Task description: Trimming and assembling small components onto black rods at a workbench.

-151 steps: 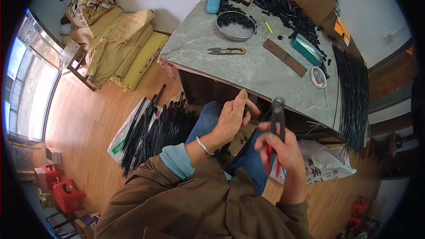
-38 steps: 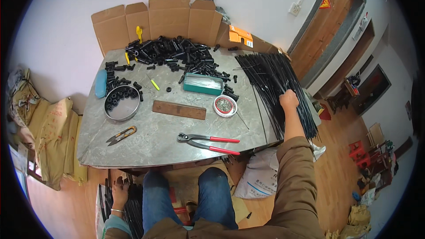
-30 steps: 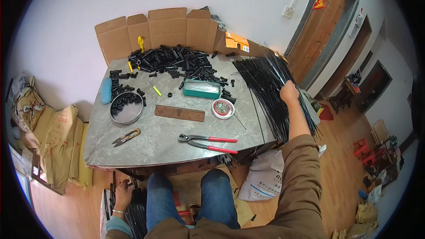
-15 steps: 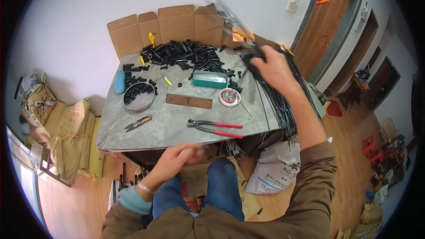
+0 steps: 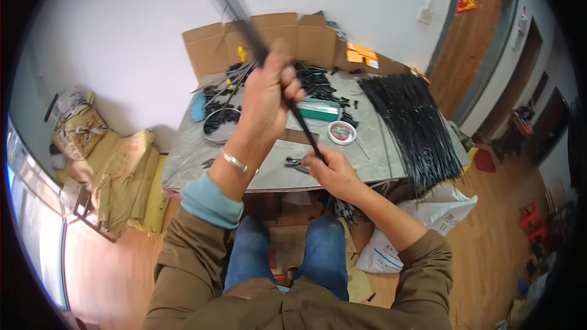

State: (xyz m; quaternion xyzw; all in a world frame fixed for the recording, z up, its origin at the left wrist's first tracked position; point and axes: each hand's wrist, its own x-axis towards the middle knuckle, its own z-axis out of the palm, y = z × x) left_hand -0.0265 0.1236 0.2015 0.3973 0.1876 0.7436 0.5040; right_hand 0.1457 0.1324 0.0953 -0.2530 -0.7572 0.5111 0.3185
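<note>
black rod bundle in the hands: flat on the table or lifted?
Lifted. The left hand grips the black rod bundle high, the right hand holds its lower end; it slants steeply above the table.

White wall [image 5: 122, 43], wooden floor [image 5: 489, 250], brown door [image 5: 483, 43]

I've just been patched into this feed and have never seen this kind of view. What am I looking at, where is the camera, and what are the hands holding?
There is no machine here: a seated person works with bare hands. The one picture comes from a wide fisheye camera on that person's head, looking down, so straight edges bend near the rim. The left hand is raised and the right hand is lower; both grip a bundle of long thin black rods. On the table lie a fan of more black rods, a pile of small black parts, a round metal bowl, a tape roll and a green box. Cardboard boxes stand behind.
</note>
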